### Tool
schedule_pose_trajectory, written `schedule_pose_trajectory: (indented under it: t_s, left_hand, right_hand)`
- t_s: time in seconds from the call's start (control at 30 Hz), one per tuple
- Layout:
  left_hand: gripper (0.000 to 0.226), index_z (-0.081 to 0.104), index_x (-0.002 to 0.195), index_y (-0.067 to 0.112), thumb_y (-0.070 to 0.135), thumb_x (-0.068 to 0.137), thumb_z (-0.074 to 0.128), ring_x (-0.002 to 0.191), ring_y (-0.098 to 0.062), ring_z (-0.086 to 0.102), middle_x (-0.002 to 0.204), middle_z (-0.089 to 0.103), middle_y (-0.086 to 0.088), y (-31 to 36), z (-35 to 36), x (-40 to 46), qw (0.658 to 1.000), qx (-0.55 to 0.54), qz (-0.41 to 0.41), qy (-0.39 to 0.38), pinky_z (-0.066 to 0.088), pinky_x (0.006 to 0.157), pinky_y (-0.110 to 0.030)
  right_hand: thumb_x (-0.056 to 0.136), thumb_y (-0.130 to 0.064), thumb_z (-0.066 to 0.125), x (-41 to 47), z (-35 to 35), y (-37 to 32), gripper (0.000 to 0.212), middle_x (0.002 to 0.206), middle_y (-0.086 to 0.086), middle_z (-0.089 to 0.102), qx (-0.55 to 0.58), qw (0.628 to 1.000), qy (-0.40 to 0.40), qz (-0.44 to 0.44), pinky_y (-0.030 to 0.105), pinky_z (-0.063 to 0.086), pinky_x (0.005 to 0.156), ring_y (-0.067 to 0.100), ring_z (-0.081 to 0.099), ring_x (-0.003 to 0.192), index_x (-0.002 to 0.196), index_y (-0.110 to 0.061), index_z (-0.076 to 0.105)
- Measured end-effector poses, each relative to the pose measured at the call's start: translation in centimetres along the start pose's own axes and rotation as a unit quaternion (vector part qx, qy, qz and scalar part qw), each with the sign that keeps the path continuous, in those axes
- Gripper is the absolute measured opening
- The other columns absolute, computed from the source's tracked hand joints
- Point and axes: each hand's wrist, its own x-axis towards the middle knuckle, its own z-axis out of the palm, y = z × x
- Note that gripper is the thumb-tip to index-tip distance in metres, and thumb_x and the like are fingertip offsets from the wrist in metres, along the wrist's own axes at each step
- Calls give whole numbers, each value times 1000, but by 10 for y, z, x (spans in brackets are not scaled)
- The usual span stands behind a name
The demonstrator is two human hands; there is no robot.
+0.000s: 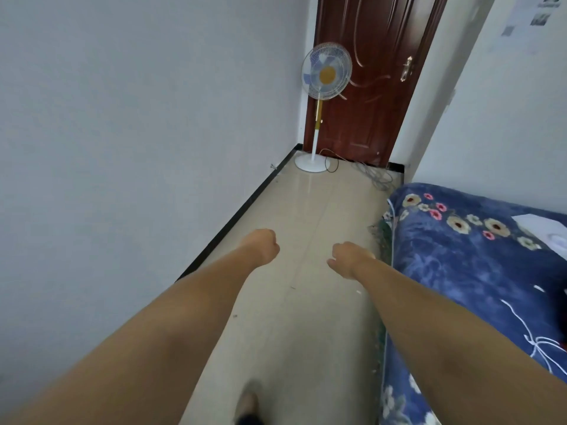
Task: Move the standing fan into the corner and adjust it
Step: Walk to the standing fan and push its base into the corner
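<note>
**White fan stood at far corner as empty hands reached down the room**

White and yellow, the standing fan (325,75) stood upright at the far end of the room, its round base (311,163) on the pale tile floor (310,240) just beside the left wall (138,118) and directly in front of a dark red wooden door (374,87). A thin black cord (333,167) looped on the floor beside the base; where it led could not be made out. A tangle of grey cable (380,179) lay near the door's foot, its ends lost in blur.

Both bare forearms stretched forward, well apart from the fan. The left hand (264,245) was curled into a closed fist and held nothing. The right hand (345,259) was loosely curled, thumb side toward the camera, and also held nothing; its fingers were hidden behind the knuckles.

A bed under a blue floral blanket (460,271) ran along the right side, cut off by the frame edge. At the bottom edge a foot (247,406) showed, blurred. Papers (527,19) on the right wall were too small to read.
</note>
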Motion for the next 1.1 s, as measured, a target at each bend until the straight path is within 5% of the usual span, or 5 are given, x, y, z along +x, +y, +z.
schedule_pose_trajectory:
  t_s: [0.37,0.6,1.1]
  left_hand:
    - [31,60,112,9,23,91,42,103,-27,59,117,62,-9,9,-39,240,997,47,56,-13,43,73,-30]
    - [28,60,109,8,21,91,43,104,-28,58,117,61,-10,76,-19,395,993,41,95,-51,49,85,-36]
    - [28,63,107,11,19,89,43,103,-26,60,114,63,-7,188,-14,689,999,-6,2,-33,49,83,-33]
  right_hand:
    - [95,-36,41,208,-69,38,42,129,14,56,66,997,25,17,43,46,98,32,55,116,125,-8,51]
    - [97,-39,39,333,-87,123,43,131,12,54,66,997,11,44,42,45,99,31,53,118,127,-11,49]
    - [96,-38,39,622,-176,298,43,129,11,55,20,999,-26,-21,42,48,94,30,56,112,127,-11,50]
